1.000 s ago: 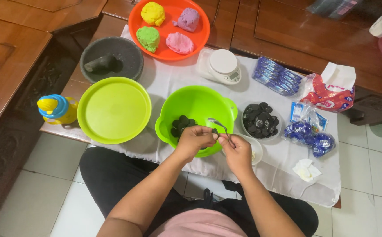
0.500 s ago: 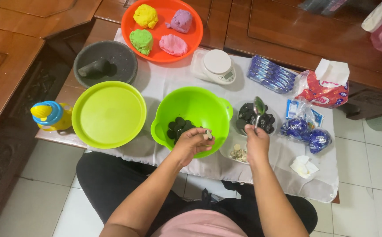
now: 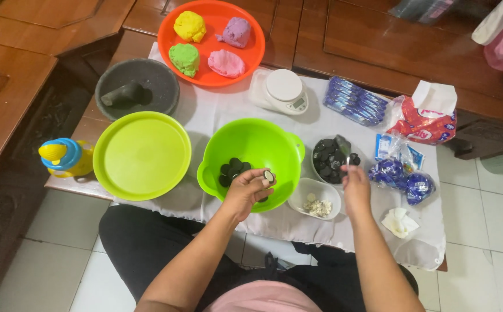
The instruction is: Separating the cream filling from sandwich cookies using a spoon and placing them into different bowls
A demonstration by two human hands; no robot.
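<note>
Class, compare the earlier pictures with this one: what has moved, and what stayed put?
The right hand moved right, from beside the left hand to the small bowl of dark cookies, carrying its utensil. The left hand stayed over the green bowl, holding a cookie half. Everything else on the cloth stayed.
</note>
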